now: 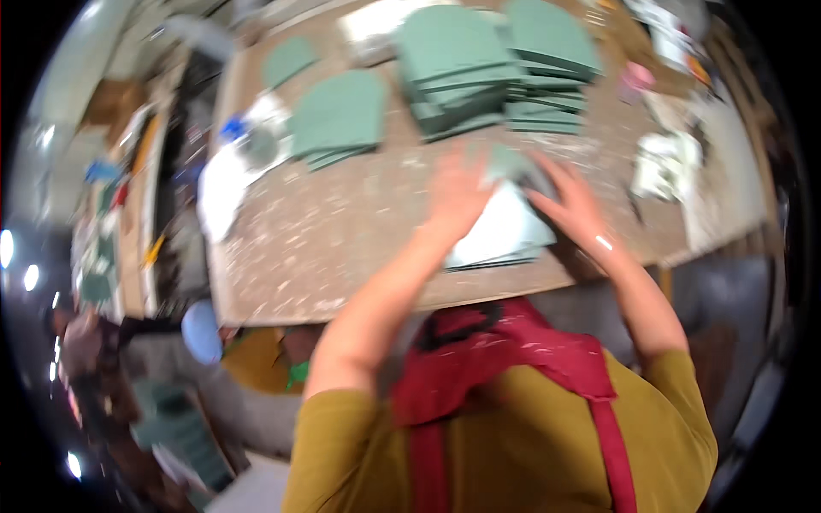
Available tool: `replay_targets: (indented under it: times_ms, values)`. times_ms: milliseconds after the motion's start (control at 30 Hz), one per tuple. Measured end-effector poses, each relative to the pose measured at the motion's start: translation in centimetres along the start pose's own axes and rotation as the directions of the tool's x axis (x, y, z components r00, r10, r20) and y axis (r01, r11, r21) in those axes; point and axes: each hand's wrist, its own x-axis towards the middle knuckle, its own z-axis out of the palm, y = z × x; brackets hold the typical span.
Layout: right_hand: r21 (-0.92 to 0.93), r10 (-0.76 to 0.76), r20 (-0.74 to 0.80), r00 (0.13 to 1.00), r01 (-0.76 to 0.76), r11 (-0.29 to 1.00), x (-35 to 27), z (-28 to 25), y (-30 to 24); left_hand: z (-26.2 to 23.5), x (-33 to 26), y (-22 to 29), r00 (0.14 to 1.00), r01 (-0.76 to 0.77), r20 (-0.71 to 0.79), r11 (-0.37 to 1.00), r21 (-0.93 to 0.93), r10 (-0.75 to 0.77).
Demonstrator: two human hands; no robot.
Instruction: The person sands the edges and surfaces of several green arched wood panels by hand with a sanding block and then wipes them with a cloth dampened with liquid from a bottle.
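A small stack of green dome-shaped sheets (505,232) lies near the table's front edge, its top pale with glare. My left hand (458,192) rests at the stack's left side, fingers stretched forward and somewhat blurred. On the opposite side is my right hand (571,203), thumb and fingers apart, at the stack's right edge. Neither hand is closed round anything. Beyond them stand a tall pile of green sheets (453,43) and a second pile (552,38) to its right. A lower pile (340,111) sits to the left.
A lone green piece (289,61) lies at the far left of the brown, speckled table (316,231). A clear container with a blue cap (233,130) and white plastic stand by the left edge. To the right are a pink cup (635,79) and a white bundle (665,167).
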Motion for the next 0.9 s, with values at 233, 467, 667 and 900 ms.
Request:
replay_targets:
  times_ms: [233,467,667,900]
  values:
    - [-0.106,0.037,0.038,0.999,-0.033,0.994,-10.0,-1.1,-0.6,-3.3,0.2,2.2,1.0,0.008,-0.02,0.998,0.067,-0.007]
    - [-0.042,0.102,0.047,0.994,-0.1,0.994,5.4,-0.3,-0.3,-3.1,-0.2,1.5,0.996,-0.071,-0.045,0.99,0.118,0.077]
    - [-0.059,0.054,0.141,0.988,-0.047,0.997,3.2,-2.8,1.2,-3.7,-1.1,2.7,0.994,-0.08,-0.052,0.962,0.26,0.097]
    - [-0.185,0.062,0.13,0.989,-0.037,0.982,7.9,0.2,-1.5,-1.6,-5.9,7.8,0.904,-0.407,0.21,0.9,0.158,0.372]
